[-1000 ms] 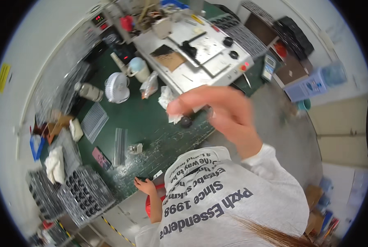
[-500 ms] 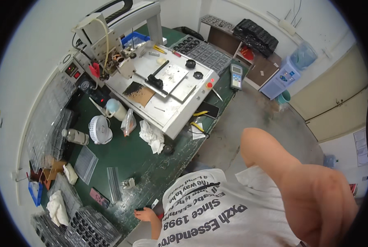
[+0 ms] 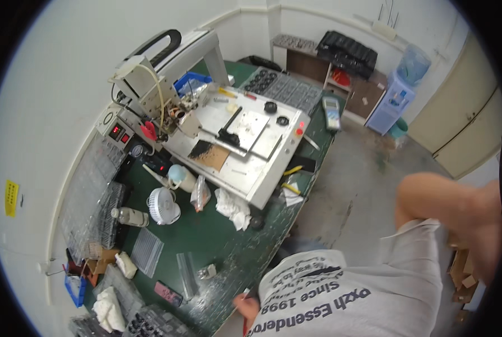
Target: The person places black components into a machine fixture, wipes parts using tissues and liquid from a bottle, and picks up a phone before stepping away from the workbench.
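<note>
My left hand [image 3: 247, 306] is at the near edge of the green table [image 3: 228, 255], low in the picture. Its fingers look curled in and are slightly blurred; what they hold, if anything, is too small to make out. A small pale object [image 3: 246, 291] shows right by the fingers, and a bit of red [image 3: 245, 327] lies below the hand. Up at the right rim is my bent right arm, with the wrist end [image 3: 484, 236] close to the lens and the fingers out of sight. A glass jar [image 3: 207, 272] and clear strips [image 3: 187, 275] are nearest my left hand.
A white bench machine [image 3: 262, 185] with a metal plate covers the table's far part. A small fan [image 3: 164, 206], crumpled white cloth [image 3: 232, 209], a bottle [image 3: 130, 217], a phone [image 3: 168, 293] and black trays [image 3: 155, 323] stand around. A water dispenser [image 3: 390, 104] is at far right.
The view has turned, so the table and machine sit farther right and lower. My right arm has shifted toward the right rim. My left hand's fingers, stretched before, now look drawn in.
</note>
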### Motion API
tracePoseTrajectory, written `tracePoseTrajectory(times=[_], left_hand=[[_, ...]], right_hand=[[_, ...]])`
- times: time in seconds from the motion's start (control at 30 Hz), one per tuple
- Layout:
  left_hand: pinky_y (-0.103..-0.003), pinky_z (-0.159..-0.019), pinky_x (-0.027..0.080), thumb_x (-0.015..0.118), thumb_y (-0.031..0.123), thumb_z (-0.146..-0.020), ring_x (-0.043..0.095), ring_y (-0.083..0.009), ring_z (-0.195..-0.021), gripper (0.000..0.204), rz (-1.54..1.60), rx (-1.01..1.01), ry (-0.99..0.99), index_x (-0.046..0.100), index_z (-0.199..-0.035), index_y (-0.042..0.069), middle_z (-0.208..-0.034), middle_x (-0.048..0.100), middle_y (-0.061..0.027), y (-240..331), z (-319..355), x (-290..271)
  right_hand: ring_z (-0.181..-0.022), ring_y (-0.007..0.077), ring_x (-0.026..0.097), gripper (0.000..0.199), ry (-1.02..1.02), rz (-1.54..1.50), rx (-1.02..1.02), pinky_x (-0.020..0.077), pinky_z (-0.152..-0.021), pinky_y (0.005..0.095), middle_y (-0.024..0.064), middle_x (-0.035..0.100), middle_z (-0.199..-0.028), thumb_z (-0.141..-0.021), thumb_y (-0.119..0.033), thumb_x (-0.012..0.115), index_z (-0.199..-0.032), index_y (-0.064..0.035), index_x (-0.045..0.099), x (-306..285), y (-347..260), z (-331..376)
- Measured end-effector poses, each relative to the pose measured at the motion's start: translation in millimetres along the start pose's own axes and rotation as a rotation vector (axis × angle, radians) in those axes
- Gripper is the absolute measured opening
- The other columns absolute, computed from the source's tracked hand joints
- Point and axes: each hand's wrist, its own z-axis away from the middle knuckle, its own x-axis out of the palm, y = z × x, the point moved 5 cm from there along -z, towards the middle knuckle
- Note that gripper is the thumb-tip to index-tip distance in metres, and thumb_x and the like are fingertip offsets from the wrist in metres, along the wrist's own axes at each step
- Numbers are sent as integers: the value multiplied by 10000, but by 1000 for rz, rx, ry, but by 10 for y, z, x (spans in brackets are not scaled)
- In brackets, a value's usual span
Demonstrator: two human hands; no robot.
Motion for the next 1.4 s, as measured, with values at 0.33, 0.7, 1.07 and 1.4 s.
tracePoseTrajectory(times=[0.33,0.7,1.07,1.4], left_hand=[[-418,-700,484,480,213,-853,622,-335,-828,194,-299,24,-906,582,-964,91,-869,651,-144,287,26,761],[-410,-810,462,461,82,-782,583,-335,-931,290,-169,400,-963,578,-1044,43,-978,610,-179,2155,-138,2516],[-391,-850,446,457,125,-814,557,-329,-999,305,-83,598,-1029,563,-1092,57,-1061,591,-175,3723,-58,3273],[-419,-844,453,445,112,-797,569,-328,-978,310,-68,624,-865,603,-1061,70,-1039,613,-160,4785,-887,3154]], right_hand=[[-623,7,553,163,12,146,322,460,-656,139,-82,574,-670,-862,-206,524,-759,-140,632,-976,319,169],[-691,36,553,122,-115,232,431,455,-696,163,-50,570,-760,-869,-190,513,-838,-121,609,-2466,955,-324],[-759,66,552,118,-197,102,524,450,-736,186,-19,566,-850,-876,-174,501,-916,-101,585,-2889,2256,-274],[-821,93,552,149,-415,-105,531,446,-772,208,9,563,-932,-882,-159,490,-988,-84,563,-1987,3485,-79]])
